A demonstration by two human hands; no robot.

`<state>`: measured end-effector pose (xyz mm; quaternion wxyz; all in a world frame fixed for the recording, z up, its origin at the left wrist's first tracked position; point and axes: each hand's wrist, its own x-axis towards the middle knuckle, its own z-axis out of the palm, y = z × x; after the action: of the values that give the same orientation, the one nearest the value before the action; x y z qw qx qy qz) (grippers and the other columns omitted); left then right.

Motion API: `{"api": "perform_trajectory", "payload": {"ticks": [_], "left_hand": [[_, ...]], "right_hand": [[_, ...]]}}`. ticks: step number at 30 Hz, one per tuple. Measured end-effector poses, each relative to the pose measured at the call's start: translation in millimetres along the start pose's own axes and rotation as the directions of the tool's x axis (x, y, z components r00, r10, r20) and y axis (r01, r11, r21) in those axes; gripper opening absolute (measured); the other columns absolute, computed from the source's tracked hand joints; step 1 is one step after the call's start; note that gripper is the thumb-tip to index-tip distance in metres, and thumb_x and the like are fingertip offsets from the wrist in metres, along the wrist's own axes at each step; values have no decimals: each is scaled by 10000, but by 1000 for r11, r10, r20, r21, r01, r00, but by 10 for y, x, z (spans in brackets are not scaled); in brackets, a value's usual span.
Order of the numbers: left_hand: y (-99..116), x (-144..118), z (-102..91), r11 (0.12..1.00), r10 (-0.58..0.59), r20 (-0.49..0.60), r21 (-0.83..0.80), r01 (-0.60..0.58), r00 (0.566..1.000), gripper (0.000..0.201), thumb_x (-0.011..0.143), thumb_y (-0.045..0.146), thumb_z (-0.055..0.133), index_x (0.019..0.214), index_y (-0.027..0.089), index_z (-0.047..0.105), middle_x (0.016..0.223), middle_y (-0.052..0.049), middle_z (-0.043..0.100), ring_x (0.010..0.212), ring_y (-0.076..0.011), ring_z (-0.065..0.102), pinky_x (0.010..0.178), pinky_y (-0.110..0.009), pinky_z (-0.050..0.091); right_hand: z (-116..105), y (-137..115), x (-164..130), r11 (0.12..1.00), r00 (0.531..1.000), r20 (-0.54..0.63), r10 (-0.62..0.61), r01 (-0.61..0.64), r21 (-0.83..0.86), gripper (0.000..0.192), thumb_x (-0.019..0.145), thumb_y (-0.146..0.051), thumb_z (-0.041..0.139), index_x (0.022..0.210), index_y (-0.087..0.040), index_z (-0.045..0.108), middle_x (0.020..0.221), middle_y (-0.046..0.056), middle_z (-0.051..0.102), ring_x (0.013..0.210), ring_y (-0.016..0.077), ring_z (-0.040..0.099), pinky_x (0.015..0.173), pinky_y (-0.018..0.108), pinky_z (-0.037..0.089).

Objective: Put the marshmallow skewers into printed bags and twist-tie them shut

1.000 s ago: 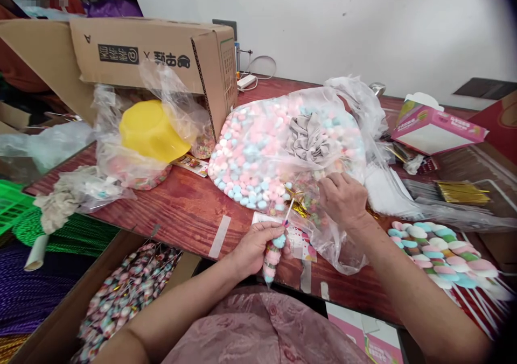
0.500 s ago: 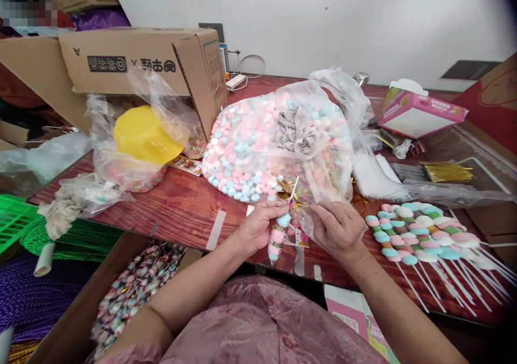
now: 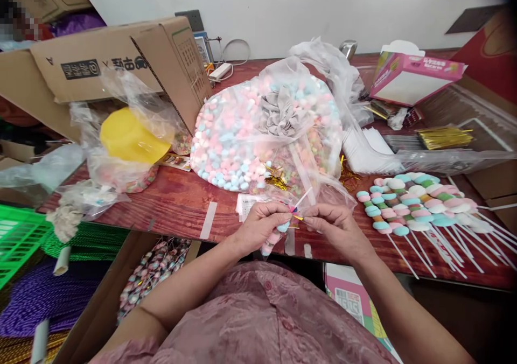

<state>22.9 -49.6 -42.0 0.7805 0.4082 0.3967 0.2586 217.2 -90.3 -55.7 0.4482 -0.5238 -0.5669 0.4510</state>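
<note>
Hands are meeting just above the near edge of the red worktop (image 3: 181,202), working on one marshmallow skewer (image 3: 278,230). The left hand (image 3: 258,226) is gripping the wrapped candy end of that skewer, its fingers curled around the pastel pieces, so the skewer's long axis is running from low near the body up and to the right, with the white stick tip (image 3: 305,196) pointing away toward the big bag of marshmallows (image 3: 242,138). The right hand (image 3: 337,229) is pinching something small at the neck of the wrapper, just where the stick comes out; it looks like a gold twist tie (image 3: 296,217), though it is too small to be sure. Both hands are touching the skewer, the left carrying it, the right working at its upper end. To the right, a row of finished marshmallow skewers (image 3: 407,210) is lying on the worktop, sticks pointing toward the near right. A bundle of gold ties (image 3: 442,136) is resting farther back on the right, a pink box (image 3: 412,73) behind it, and a cardboard box (image 3: 121,62) with a yellow bowl (image 3: 131,137) at the left.
</note>
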Motion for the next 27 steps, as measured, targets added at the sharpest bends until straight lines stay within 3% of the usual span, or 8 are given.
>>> {"api": "perform_trajectory", "payload": {"ticks": [2,5,6,8,11,16,23,27], "left_hand": [[-56,24,12,1000,13,-32,28,-12,999,423,671,470,784,909,148,648,579,72,497,332,-14,353,271,-134,258],[-127,53,49,999,-8,-53,32,10,999,450,682,484,765,963,157,637,604,62,520,336,-15,346,260,-133,257],[-143,56,70,999,-19,-48,36,21,999,438,689,483,756,953,157,631,600,62,520,332,-16,344,256,-133,260],[-165,49,112,998,-19,-29,55,21,999,376,712,476,727,875,158,612,565,71,489,317,-20,338,245,-137,263],[-182,16,143,996,9,-34,86,-6,999,317,742,462,685,780,173,562,510,95,412,299,-30,322,227,-141,258],[-210,-69,68,990,38,-11,135,-37,999,358,737,497,694,804,170,565,604,76,440,337,-22,356,237,-133,280],[-286,-80,-61,990,36,6,140,-36,999,375,771,522,687,850,174,572,640,79,431,356,-10,353,257,-119,283],[-278,-70,-99,979,80,2,187,-79,997,350,793,502,672,839,168,578,679,62,470,365,-16,393,268,-128,268]], "right_hand": [[-7,7,-121,995,987,-148,-66,55,-78,176,815,-329,649,725,-187,701,651,2,667,588,133,582,557,252,476],[78,-23,-280,959,865,-431,-256,171,-227,88,850,-255,639,801,-215,701,720,12,683,647,155,609,608,282,492],[130,-34,-306,933,828,-453,-331,217,-286,72,855,-227,637,833,-227,706,740,16,690,660,163,616,624,297,498],[245,-37,-305,861,804,-364,-470,328,-388,139,862,-172,616,909,-245,724,785,25,714,699,179,642,664,324,515],[366,23,-217,822,819,-234,-524,414,-391,248,881,-133,575,1019,-258,738,878,34,754,779,189,691,720,333,550],[409,170,-143,953,922,-246,-299,277,-122,208,873,-189,620,998,-272,764,955,24,771,834,184,724,756,309,586],[495,243,-159,991,972,-202,-124,131,21,250,823,-224,635,1045,-221,749,814,16,752,701,155,685,643,267,552],[527,260,-191,989,968,-203,-147,139,-53,324,844,-227,616,1160,-206,684,657,-36,654,554,104,573,530,227,462]]}}
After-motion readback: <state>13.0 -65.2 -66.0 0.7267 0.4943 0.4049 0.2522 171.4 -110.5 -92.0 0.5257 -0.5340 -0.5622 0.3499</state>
